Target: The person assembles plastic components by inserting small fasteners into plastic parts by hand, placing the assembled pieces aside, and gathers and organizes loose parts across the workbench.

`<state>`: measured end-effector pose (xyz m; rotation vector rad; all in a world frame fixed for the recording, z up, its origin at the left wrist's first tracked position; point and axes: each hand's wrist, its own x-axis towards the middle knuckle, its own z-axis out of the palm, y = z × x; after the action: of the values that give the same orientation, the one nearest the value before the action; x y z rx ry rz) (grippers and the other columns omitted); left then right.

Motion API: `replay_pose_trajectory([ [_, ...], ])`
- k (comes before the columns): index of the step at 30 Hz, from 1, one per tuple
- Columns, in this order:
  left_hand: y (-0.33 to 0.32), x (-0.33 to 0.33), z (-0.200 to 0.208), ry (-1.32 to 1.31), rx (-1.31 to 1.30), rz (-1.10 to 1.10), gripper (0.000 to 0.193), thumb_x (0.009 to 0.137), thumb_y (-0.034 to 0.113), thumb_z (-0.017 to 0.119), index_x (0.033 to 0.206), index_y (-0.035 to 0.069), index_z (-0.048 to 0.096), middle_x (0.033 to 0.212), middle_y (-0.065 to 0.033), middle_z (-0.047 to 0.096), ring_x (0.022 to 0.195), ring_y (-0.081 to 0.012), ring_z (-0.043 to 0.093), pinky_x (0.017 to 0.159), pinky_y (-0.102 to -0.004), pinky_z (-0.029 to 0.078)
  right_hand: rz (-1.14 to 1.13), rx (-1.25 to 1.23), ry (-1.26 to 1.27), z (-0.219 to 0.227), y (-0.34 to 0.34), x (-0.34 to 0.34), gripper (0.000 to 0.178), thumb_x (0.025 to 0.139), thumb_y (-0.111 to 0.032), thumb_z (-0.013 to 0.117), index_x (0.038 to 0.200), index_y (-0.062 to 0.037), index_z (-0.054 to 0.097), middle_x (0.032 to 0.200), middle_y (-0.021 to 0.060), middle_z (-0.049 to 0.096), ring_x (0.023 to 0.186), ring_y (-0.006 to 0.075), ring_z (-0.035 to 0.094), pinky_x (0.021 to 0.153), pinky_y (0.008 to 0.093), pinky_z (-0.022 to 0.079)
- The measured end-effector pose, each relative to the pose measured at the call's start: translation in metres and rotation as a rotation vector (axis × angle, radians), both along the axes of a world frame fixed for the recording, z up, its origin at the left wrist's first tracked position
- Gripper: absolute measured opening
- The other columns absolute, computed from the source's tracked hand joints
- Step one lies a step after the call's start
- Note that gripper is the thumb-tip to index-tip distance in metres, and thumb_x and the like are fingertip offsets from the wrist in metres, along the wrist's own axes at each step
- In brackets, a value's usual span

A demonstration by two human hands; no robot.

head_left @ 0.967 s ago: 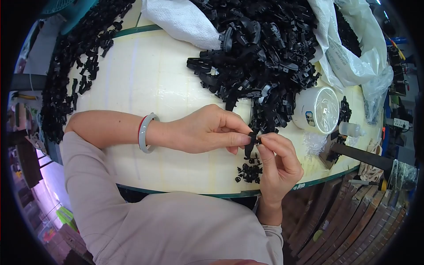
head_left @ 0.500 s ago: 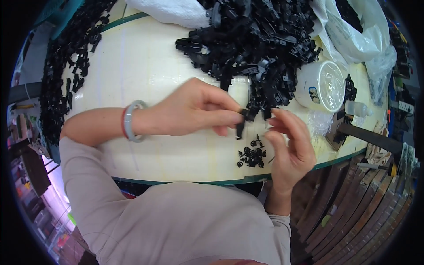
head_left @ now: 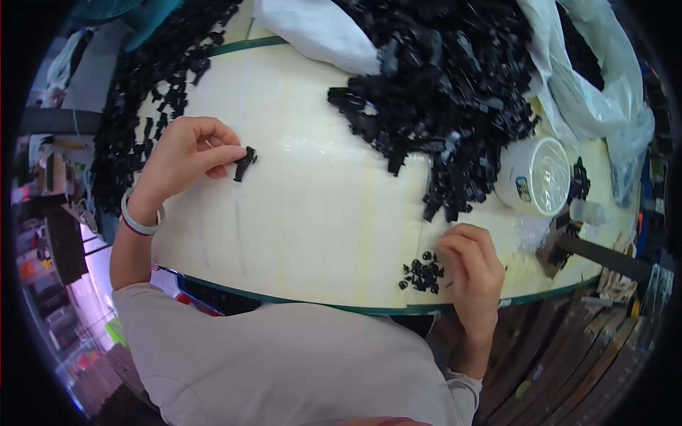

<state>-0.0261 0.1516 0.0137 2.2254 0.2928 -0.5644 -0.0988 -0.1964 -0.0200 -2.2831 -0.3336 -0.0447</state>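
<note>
Between thumb and fingertips of my left hand (head_left: 190,155) is a small black plastic part (head_left: 244,165), held over the left side of the table, close to a strip of similar black parts (head_left: 117,149). My right hand (head_left: 474,270) is at the right, its fingers bent in and drawn together. What it holds, if anything, I cannot make out. Just left of its fingertips lies a little cluster of tiny round black pieces (head_left: 423,274). Beyond that hand spreads a large heap of black plastic parts (head_left: 447,92).
The cream table (head_left: 305,227) has a curved green edge. A white tub (head_left: 534,176) with clear film stands right of the heap, by a small clear bottle (head_left: 587,211) and a dark metal bar (head_left: 604,257). White cloth (head_left: 320,35) and a plastic bag (head_left: 607,106) lie at the back.
My left hand has swung from the heap's front to the table's left, carrying the black part. The right hand stays beside the tiny pieces, its fingers more bent. The view has shifted.
</note>
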Motion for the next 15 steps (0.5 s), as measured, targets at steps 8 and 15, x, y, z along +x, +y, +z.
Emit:
replay_pose_trajectory([
  [8, -0.057, 0.025, -0.01, -0.817, 0.013, -0.454, 0.025, 0.073, 0.01, 0.072, 0.095, 0.002, 0.063, 0.088, -0.0077, 0.058, 0.074, -0.0157, 0.056, 0.06, -0.0244, 0.045, -0.217, 0.673, 0.142, -0.003, -0.012, -0.012, 0.013, 0.078, 0.013, 0.056, 0.088, 0.0052, 0.06, 0.099, 0.0153, 0.057, 0.081, 0.0185, 0.061, 0.071, 0.027, 0.051],
  [15, -0.099, 0.044, -0.033, -0.984, 0.059, -0.666, 0.028, 0.066, 0.01, 0.075, 0.09, 0.001, 0.062, 0.089, -0.0103, 0.056, 0.083, -0.0264, 0.055, 0.07, -0.0341, 0.046, -0.536, 0.723, 0.108, -0.001, -0.015, -0.02, 0.018, 0.078, 0.013, 0.057, 0.094, 0.0051, 0.062, 0.103, 0.0152, 0.054, 0.08, 0.019, 0.062, 0.071, 0.0274, 0.053],
])
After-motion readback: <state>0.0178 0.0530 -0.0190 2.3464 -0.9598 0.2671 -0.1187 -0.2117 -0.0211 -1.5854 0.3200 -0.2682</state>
